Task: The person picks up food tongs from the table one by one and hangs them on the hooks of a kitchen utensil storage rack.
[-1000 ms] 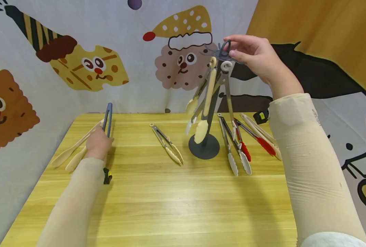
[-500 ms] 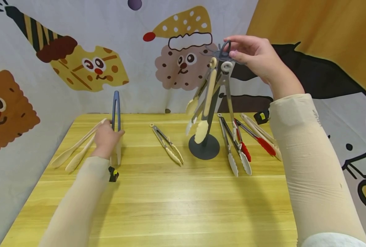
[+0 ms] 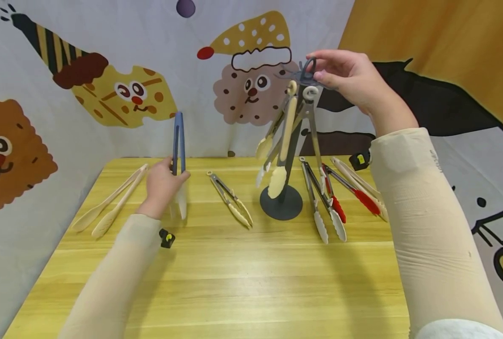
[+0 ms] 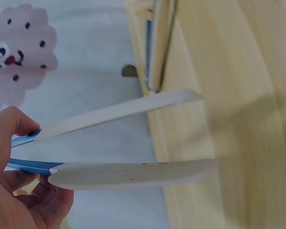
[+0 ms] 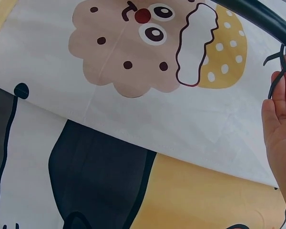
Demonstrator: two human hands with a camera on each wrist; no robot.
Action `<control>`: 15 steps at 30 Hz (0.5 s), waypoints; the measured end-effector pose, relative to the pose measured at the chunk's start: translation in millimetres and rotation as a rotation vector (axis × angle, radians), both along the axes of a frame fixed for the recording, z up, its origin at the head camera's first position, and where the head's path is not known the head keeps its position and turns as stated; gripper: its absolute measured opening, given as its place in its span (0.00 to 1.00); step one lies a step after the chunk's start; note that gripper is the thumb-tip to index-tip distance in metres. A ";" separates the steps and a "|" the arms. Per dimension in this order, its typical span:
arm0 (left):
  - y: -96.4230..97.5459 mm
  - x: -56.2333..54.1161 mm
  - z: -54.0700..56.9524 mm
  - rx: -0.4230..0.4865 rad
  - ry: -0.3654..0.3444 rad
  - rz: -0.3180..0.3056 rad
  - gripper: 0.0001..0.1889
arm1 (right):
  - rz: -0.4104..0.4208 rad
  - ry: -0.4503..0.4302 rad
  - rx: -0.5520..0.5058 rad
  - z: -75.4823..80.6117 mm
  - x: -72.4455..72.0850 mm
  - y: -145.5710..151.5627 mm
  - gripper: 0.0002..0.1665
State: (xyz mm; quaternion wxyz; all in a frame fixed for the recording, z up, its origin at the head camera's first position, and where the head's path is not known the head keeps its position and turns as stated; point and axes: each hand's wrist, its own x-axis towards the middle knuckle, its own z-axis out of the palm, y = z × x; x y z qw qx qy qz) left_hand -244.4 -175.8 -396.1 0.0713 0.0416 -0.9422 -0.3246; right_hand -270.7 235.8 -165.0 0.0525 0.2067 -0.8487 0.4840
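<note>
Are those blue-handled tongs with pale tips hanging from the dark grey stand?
No, the left hand holds the blue-handled tongs apart from the dark grey stand.

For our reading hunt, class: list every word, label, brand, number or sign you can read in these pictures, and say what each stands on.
"slim", as best it reads: the end of the small print on the right sleeve; the letters before it are too blurred to read.
No readable text on the blue-and-white tongs, dark stand or cartoon backdrop.
</note>
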 end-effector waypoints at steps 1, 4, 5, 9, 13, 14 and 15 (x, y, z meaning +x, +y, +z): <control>3.0 0.2 1.9 0.002 0.008 -0.008 0.37 | -0.003 0.001 0.003 -0.3 -0.1 0.2 0.22; 11.9 1.2 7.6 0.003 0.025 -0.031 0.37 | -0.030 -0.004 0.022 -1.3 0.3 0.6 0.23; 14.7 1.7 9.2 0.003 0.030 -0.038 0.37 | -0.044 -0.009 0.030 -1.5 0.3 0.8 0.23; 25.8 3.5 15.7 0.011 0.047 -0.058 0.37 | -0.086 -0.007 0.062 -2.0 -0.2 2.5 0.22; 35.3 4.9 21.0 0.016 0.071 -0.078 0.36 | -0.088 0.016 0.129 -1.6 -1.3 3.1 0.21; 37.4 5.5 22.5 0.018 0.076 -0.082 0.36 | -0.090 0.022 0.154 -1.4 -1.3 2.8 0.21; 39.7 6.3 24.2 0.019 0.081 -0.085 0.36 | -0.093 0.027 0.179 -1.4 -1.3 2.5 0.21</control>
